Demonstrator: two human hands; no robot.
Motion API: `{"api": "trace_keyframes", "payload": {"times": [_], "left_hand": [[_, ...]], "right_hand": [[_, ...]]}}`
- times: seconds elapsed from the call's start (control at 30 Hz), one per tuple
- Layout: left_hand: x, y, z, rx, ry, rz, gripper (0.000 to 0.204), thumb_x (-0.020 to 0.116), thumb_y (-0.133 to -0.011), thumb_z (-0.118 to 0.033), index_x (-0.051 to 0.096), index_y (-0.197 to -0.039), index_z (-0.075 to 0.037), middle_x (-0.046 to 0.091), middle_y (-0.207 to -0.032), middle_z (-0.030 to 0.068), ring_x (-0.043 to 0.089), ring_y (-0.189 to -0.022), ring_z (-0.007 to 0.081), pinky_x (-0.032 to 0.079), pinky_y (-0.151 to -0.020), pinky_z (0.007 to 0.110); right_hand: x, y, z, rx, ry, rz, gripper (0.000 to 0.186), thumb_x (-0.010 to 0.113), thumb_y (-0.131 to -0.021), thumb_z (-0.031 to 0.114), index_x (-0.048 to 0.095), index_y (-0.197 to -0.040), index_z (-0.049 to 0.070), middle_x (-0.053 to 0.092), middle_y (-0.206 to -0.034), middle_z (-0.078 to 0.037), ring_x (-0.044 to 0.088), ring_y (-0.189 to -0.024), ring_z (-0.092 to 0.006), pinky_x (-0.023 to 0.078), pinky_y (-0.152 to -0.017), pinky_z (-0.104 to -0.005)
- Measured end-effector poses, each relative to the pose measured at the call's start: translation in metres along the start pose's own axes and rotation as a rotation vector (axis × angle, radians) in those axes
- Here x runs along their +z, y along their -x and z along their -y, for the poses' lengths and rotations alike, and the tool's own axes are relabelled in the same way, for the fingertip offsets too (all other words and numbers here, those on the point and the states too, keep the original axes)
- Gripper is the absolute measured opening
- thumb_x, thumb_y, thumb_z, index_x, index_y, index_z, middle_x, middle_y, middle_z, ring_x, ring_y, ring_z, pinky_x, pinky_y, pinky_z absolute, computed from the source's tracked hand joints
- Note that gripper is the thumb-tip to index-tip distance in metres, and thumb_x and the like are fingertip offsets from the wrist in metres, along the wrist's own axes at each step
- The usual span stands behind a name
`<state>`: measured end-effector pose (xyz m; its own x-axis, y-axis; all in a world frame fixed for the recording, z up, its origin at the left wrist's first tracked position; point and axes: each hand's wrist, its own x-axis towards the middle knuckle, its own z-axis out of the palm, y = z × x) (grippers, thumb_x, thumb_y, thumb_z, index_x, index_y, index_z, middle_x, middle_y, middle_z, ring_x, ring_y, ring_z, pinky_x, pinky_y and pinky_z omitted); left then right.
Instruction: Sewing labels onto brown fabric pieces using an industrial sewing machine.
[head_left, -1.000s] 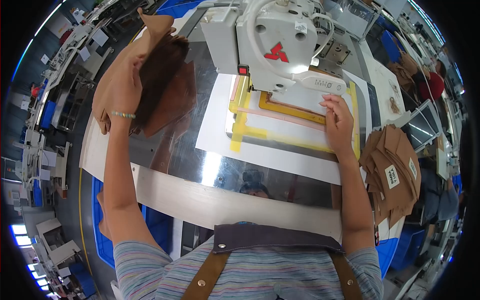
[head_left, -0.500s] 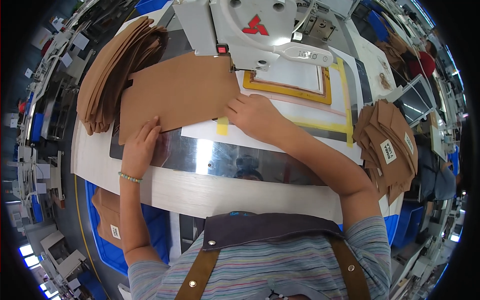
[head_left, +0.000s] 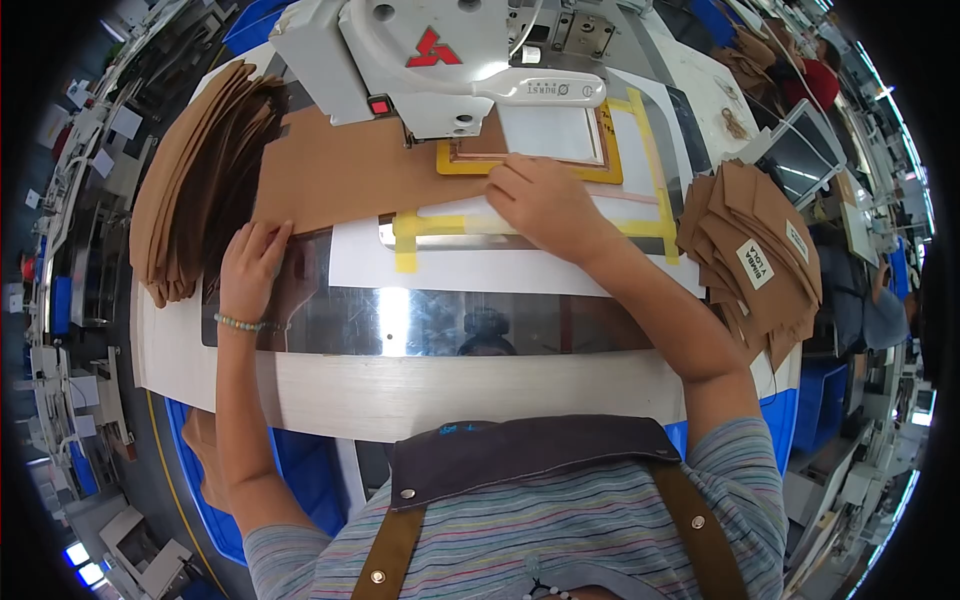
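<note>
A brown flat panel [head_left: 350, 165], of fabric or paper I cannot tell, lies under the head of a white sewing machine [head_left: 430, 60]. My left hand [head_left: 255, 265] pinches the panel's near left corner, fingertips on its edge. At the near right corner my right hand [head_left: 540, 200] is closed on the panel's edge, beside the yellow clamp frame [head_left: 440, 160]. Part of the panel passes beneath this frame, and brown shows inside the opening's left side. My right fingers hide that corner.
A folded stack of brown panels [head_left: 190, 190] stands at the left. Brown pieces with white labels [head_left: 750, 240] are piled at the right. White sheets with yellow tape [head_left: 405, 245] lie on the metal plate [head_left: 400, 320]. A blue bin [head_left: 305, 470] sits below the table's left.
Both hands have pushed the panel away from me and rightward relative to the machine, so its right part now goes under the yellow frame. The whole view has shifted somewhat.
</note>
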<state>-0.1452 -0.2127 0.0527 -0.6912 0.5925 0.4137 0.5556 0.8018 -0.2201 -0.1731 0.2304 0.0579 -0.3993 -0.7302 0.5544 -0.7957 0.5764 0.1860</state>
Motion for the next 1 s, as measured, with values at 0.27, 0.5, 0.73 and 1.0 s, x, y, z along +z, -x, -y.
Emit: {"api": "trace_keyframes", "payload": {"times": [0.27, 0.5, 0.73, 1.0], "left_hand": [[0.050, -0.105, -0.040, 0.310, 0.124, -0.056, 0.046, 0.067, -0.085, -0.005, 0.071, -0.130, -0.004, 0.066, -0.110, 0.0074, 0.064, -0.096, 0.0257, 0.055, -0.087, 0.038], [0.063, -0.137, -0.066, 0.402, 0.134, 0.032, 0.044, 0.066, -0.088, -0.006, 0.068, -0.132, -0.002, 0.065, -0.120, 0.0096, 0.065, -0.112, 0.0258, 0.055, -0.096, 0.037], [0.044, -0.105, -0.099, 0.052, 0.231, 0.079, 0.048, 0.066, -0.097, -0.012, 0.065, -0.145, -0.010, 0.056, -0.158, 0.0106, 0.045, -0.151, 0.0354, 0.040, -0.121, 0.048], [0.048, -0.101, -0.102, -0.089, 0.338, 0.141, 0.051, 0.066, -0.103, -0.018, 0.061, -0.153, -0.010, 0.047, -0.168, 0.0106, 0.033, -0.159, 0.0406, 0.030, -0.129, 0.051]], "right_hand": [[-0.050, 0.092, -0.049, 0.133, 0.182, 0.184, 0.004, 0.069, -0.080, 0.010, 0.066, -0.082, 0.008, 0.060, -0.095, -0.003, 0.063, -0.098, -0.0208, 0.055, -0.079, -0.0346], [-0.059, 0.135, -0.071, 0.373, 0.266, 0.143, 0.003, 0.070, -0.082, 0.004, 0.070, -0.085, 0.003, 0.063, -0.096, -0.003, 0.064, -0.096, -0.0225, 0.056, -0.077, -0.0356], [-0.066, 0.148, -0.026, 0.682, 0.159, 0.197, 0.041, 0.072, -0.098, 0.024, 0.071, -0.134, 0.003, 0.062, -0.144, -0.014, 0.054, -0.139, -0.0340, 0.045, -0.113, -0.0490], [-0.063, 0.162, -0.029, 0.757, 0.117, 0.264, 0.051, 0.059, -0.110, 0.039, 0.067, -0.142, 0.001, 0.052, -0.160, -0.018, 0.037, -0.155, -0.0378, 0.030, -0.125, -0.0543]]}}
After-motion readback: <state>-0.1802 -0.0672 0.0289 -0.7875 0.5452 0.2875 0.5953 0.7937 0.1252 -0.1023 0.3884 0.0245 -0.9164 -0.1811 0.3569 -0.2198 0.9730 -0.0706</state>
